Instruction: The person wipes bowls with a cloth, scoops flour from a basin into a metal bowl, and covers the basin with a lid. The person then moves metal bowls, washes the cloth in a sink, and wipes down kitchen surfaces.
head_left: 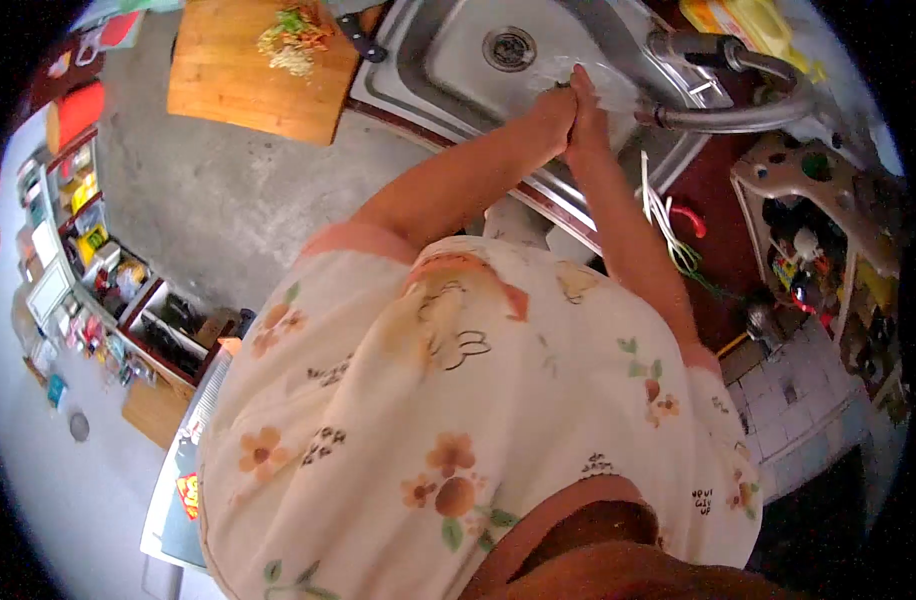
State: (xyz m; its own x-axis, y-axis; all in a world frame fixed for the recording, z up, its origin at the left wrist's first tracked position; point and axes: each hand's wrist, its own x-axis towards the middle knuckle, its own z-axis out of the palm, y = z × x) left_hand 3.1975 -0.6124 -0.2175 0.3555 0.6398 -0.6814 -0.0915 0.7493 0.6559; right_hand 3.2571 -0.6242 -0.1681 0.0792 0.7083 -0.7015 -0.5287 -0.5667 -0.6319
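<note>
My left hand [552,112] and my right hand [589,118] press against each other over the sink [458,85], just left of the faucet's [738,118] spout. Clear water seems to run about them. The left hand looks curled closed against the right; whatever it may hold is hidden. On the right hand, stretched fingers point away from me. A small dark spot shows between the hands, too small to name. Beyond them lies the round drain strainer [509,49].
Left of the sink, a wooden cutting board [243,85] carries chopped vegetables [296,42], and a black-handled knife [362,38] lies at its edge. Scallions [658,215] rest right of the sink. A yellow bottle [748,28] stands behind the faucet. A cluttered shelf [813,185] is at far right.
</note>
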